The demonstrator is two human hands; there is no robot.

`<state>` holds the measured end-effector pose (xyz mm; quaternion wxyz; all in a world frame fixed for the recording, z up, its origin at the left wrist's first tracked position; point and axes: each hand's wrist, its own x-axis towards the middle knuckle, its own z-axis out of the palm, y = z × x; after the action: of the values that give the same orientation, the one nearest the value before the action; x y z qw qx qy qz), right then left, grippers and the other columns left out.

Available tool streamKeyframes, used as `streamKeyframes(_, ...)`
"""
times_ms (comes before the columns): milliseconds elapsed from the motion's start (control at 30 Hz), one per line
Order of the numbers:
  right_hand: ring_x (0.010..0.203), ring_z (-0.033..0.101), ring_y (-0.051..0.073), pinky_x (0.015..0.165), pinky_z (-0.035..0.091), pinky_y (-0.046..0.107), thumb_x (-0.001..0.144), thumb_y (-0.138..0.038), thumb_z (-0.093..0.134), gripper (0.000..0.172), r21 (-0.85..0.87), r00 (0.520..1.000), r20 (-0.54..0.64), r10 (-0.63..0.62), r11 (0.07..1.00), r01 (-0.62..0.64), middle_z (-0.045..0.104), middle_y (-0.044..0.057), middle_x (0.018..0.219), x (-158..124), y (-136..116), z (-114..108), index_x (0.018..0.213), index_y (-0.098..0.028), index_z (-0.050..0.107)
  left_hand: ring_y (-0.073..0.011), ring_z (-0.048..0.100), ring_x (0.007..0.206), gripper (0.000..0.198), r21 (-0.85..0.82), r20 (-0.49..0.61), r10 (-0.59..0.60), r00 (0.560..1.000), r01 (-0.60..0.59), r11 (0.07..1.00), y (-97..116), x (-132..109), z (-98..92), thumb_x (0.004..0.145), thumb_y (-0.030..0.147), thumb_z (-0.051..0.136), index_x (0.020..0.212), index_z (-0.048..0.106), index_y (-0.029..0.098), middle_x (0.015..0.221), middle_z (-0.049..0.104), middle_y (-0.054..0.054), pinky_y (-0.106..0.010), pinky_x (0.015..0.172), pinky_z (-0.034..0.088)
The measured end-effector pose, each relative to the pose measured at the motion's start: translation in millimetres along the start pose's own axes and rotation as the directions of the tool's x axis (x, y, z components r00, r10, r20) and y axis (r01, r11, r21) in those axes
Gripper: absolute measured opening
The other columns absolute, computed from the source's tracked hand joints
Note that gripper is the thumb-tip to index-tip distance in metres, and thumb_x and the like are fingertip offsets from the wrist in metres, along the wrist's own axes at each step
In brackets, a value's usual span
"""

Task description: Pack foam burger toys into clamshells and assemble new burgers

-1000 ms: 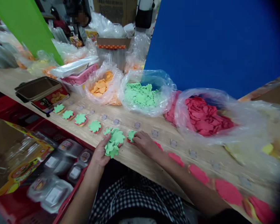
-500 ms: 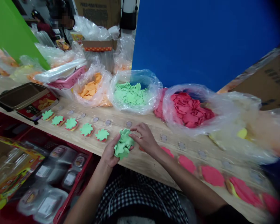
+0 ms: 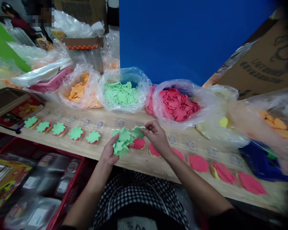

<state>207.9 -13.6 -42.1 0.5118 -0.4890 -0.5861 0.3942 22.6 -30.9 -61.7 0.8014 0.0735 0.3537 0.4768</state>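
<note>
My left hand (image 3: 110, 150) is closed around a bunch of green foam leaf pieces (image 3: 122, 140) with wavy edges. Between the fingertips of my right hand (image 3: 156, 135) is a single green foam leaf piece (image 3: 137, 131), held just right of the bunch. Below it lies a stack topped with a red foam piece (image 3: 139, 143). To the right runs a row of more red-topped stacks (image 3: 198, 163), some showing yellow beneath. On the left, several stacks carry a green leaf piece (image 3: 76, 133) on top of red.
Open plastic bags of orange pieces (image 3: 78, 91), green pieces (image 3: 121, 93) and red pieces (image 3: 179, 104) stand along the back of the table. A metal tray (image 3: 7, 102) is at the left. Below the front edge sits a red crate (image 3: 69, 182) with clear packages.
My right hand has drawn one green leaf piece away from the bunch, to the right. The view has turned to the right, so the table's things appear farther left.
</note>
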Motion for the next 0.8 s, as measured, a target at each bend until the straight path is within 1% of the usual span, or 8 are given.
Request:
streamKeyframes(100, 0.062, 0.05, 0.011, 0.056, 0.039, 0.023, 0.068, -0.032, 0.061, 0.021, 0.074, 0.99, 0.057, 0.131, 0.988, -0.135, 0.049, -0.004, 0.067, 3, 14, -9, 0.079, -0.02, 0.047, -0.0251, 0.062, 0.089, 0.027, -0.013, -0.043, 0.091, 0.995, -0.091, 0.996, 11, -2, -6.7, 0.081, 0.023, 0.05, 0.103, 0.057, 0.01, 0.093, 0.067, -0.012, -0.04, 0.076, 0.052)
streamKeyframes(267, 0.062, 0.051, 0.012, 0.055, 0.039, 0.024, 0.066, -0.029, 0.06, 0.021, -0.008, 0.94, 0.24, 0.244, 0.968, -0.25, 0.051, -0.004, 0.068, 3, 38, 0, 0.08, -0.019, 0.049, -0.0269, 0.061, 0.092, 0.029, -0.024, -0.058, 0.141, 0.988, -0.143, 0.989, 19, -5, -10.7, 0.082, 0.022, 0.048, 0.107, 0.055, 0.009, 0.098, 0.064, -0.014, -0.043, 0.075, 0.053)
streamKeyframes(400, 0.067, 0.053, 0.013, 0.059, 0.041, 0.025, 0.068, -0.024, 0.057, 0.014, -0.228, 0.949, 0.235, 0.211, 0.961, -0.157, 0.055, -0.002, 0.072, 3, 51, 7, 0.08, -0.019, 0.053, -0.0253, 0.06, 0.094, 0.03, -0.041, -0.058, 0.132, 0.99, -0.135, 0.99, 15, -4, -9.8, 0.08, 0.022, 0.051, 0.108, 0.055, 0.011, 0.099, 0.064, -0.013, -0.039, 0.078, 0.052)
streamKeyframes(500, 0.07, 0.053, 0.015, 0.064, 0.04, 0.028, 0.069, -0.021, 0.058, 0.01, -0.398, 0.969, 0.217, 0.118, 0.917, -0.023, 0.058, 0.0, 0.074, 5, 54, 5, 0.078, -0.018, 0.056, -0.0249, 0.058, 0.097, 0.034, -0.052, -0.027, 0.112, 0.993, -0.113, 0.992, 12, -3, -8.3, 0.079, 0.023, 0.052, 0.111, 0.054, 0.011, 0.101, 0.064, -0.012, -0.038, 0.081, 0.051)
streamKeyframes(567, 0.072, 0.052, 0.016, 0.067, 0.04, 0.029, 0.071, -0.023, 0.058, 0.009, -0.454, 0.98, 0.195, 0.029, 0.889, 0.064, 0.058, 0.002, 0.075, 7, 51, 3, 0.079, -0.018, 0.058, -0.0248, 0.058, 0.099, 0.034, -0.059, -0.01, 0.094, 0.996, -0.095, 0.994, 10, -2, -6.3, 0.08, 0.024, 0.052, 0.111, 0.053, 0.012, 0.1, 0.065, -0.012, -0.039, 0.084, 0.049)
streamKeyframes(667, 0.075, 0.052, 0.016, 0.07, 0.04, 0.03, 0.077, -0.03, 0.055, 0.014, -0.415, 0.987, 0.15, -0.056, 0.903, 0.115, 0.057, 0.004, 0.08, 13, 41, 0, 0.083, -0.018, 0.061, -0.0254, 0.058, 0.099, 0.032, -0.056, -0.001, 0.032, 1.0, -0.032, 0.998, 4, -1, 0.0, 0.08, 0.025, 0.051, 0.109, 0.055, 0.013, 0.097, 0.066, -0.011, -0.041, 0.086, 0.048)
streamKeyframes(733, 0.078, 0.052, 0.015, 0.071, 0.041, 0.029, 0.079, -0.033, 0.052, 0.02, -0.34, 0.987, 0.155, -0.031, 0.937, 0.083, 0.057, 0.005, 0.085, 16, 33, 0, 0.088, -0.018, 0.062, -0.0262, 0.058, 0.099, 0.03, -0.037, 0.024, -0.022, 0.999, 0.022, 0.999, -2, -2, 7.4, 0.08, 0.025, 0.051, 0.108, 0.056, 0.014, 0.096, 0.066, -0.01, -0.042, 0.085, 0.047)
streamKeyframes(800, 0.079, 0.052, 0.015, 0.07, 0.042, 0.028, 0.077, -0.036, 0.054, 0.022, -0.282, 0.978, 0.206, 0.026, 0.959, 0.034, 0.057, 0.004, 0.087, 18, 28, 1, 0.089, -0.019, 0.062, -0.027, 0.058, 0.098, 0.029, -0.011, 0.052, -0.064, 0.997, 0.064, 0.998, -9, -2, 16.5, 0.08, 0.024, 0.051, 0.107, 0.057, 0.015, 0.096, 0.067, -0.009, -0.042, 0.084, 0.048)
